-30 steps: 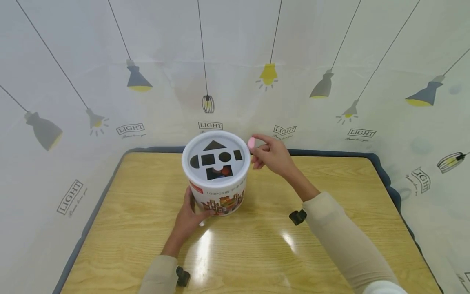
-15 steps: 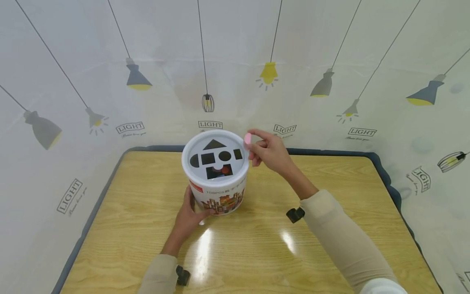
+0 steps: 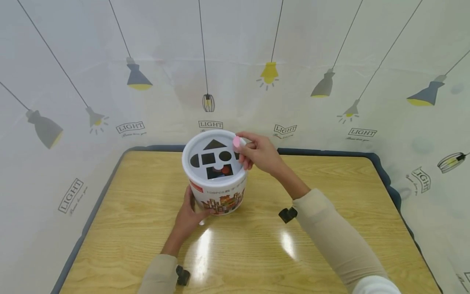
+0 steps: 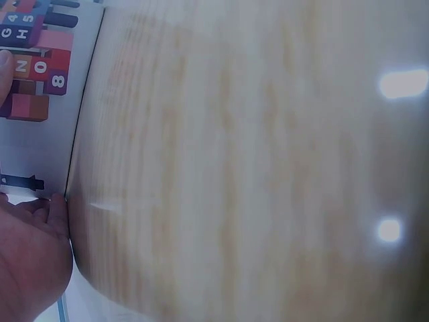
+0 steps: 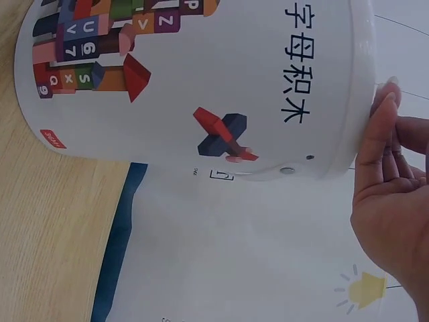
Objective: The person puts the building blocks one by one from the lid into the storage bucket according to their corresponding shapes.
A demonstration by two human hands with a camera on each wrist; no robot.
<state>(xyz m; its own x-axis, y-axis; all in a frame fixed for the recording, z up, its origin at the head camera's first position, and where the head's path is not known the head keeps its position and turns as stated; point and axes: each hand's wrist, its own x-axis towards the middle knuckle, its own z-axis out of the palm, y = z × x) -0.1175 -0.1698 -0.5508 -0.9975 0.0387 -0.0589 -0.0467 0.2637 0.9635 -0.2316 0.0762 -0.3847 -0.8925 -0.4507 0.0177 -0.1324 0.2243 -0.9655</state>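
Observation:
A white bucket (image 3: 220, 196) printed with colourful letter blocks stands upright on the wooden table (image 3: 330, 183). Its white lid (image 3: 198, 173) has dark shaped cutouts: a triangle, a half circle, a square, a circle and others. Something red shows in the front cutout. My left hand (image 3: 187, 216) grips the bucket low on its left side, thumb across the front; the left wrist view shows the hand (image 4: 33, 255) against the bucket wall. Between thumb and index finger, my right hand (image 3: 260, 153) pinches a small pink rounded block (image 3: 236, 142) over the lid's right part, covering the right-hand cutout partly.
Behind the table hangs a pale sheet (image 3: 235, 73) printed with lamps, with a dark blue border (image 3: 319, 153) along the table's back edge. A black wrist mount (image 3: 287, 214) sits by the right sleeve, another mount (image 3: 182, 275) by the left.
My right hand has moved left with the pink block, from beside the bucket's rim to over the lid. The left hand and the bucket have stayed put.

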